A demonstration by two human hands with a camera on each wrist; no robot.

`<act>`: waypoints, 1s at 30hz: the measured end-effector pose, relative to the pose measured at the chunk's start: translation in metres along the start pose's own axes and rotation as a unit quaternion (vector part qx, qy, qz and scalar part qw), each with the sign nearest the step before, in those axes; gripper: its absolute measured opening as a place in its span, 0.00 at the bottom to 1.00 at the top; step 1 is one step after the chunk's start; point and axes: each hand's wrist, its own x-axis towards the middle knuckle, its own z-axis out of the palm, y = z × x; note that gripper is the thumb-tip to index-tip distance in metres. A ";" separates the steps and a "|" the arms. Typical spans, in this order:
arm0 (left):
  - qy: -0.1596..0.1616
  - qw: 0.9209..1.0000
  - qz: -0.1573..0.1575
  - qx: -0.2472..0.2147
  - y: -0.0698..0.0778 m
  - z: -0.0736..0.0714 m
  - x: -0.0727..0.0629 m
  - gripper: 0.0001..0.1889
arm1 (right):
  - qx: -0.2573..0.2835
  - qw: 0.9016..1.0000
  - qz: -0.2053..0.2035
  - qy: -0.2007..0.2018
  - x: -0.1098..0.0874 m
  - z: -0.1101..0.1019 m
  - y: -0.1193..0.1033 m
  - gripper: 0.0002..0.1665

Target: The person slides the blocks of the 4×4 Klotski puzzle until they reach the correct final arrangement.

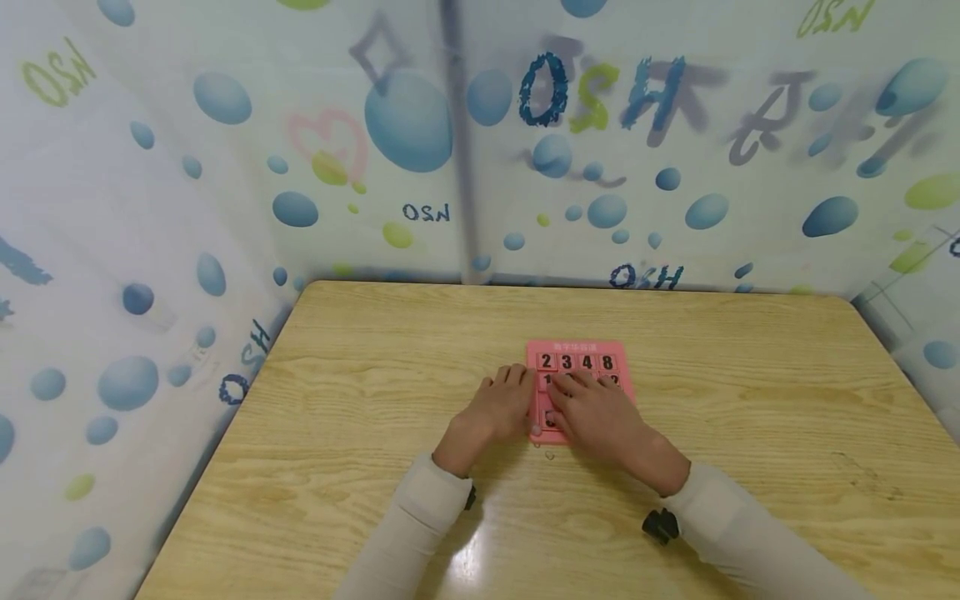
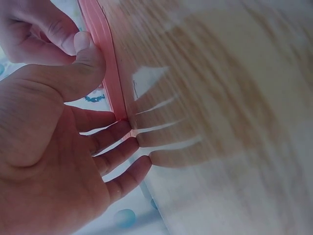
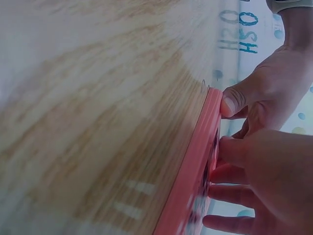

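Observation:
A pink number sliding puzzle lies flat on the table, its top row reading 2, 3, 4, 8. My left hand lies along its left side. Its fairly straight fingertips meet the edge, and the thumb rests at the near left corner. Over the lower rows spreads my right hand, palm down, fingertips on the tiles, hiding most of them. A tile with a 1 shows partly beside its index finger. In the right wrist view those fingers reach onto the puzzle face from the side.
The wood-grain table extends around the puzzle on all sides. A pale curtain with blue and green drops hangs behind the far edge and at both sides. Black wrist mounts sit under the white sleeves.

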 end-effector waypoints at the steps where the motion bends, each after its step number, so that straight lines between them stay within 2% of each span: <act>1: 0.001 1.000 0.001 -0.001 0.000 0.000 0.000 0.43 | 0.002 1.000 0.002 0.000 0.001 0.000 0.000 0.26; 7: 0.006 1.000 0.005 -0.002 -0.001 0.001 0.000 0.43 | -0.001 1.000 0.006 -0.001 0.002 0.001 0.001 0.26; 14: 0.003 1.000 0.004 -0.003 -0.001 0.000 -0.001 0.43 | -0.012 1.000 -0.007 0.003 -0.002 0.001 0.000 0.27; 22: 0.005 1.000 0.000 -0.002 -0.001 0.001 0.000 0.43 | 0.000 0.997 -0.069 0.037 -0.013 -0.006 -0.004 0.18; 27: 0.010 1.000 0.003 0.001 -0.001 0.002 0.000 0.42 | 0.016 0.994 -0.106 0.035 -0.018 -0.009 -0.007 0.15; 30: 0.013 1.000 0.004 0.000 -0.001 0.002 0.000 0.40 | 0.025 0.993 -0.112 0.026 -0.020 -0.010 -0.010 0.15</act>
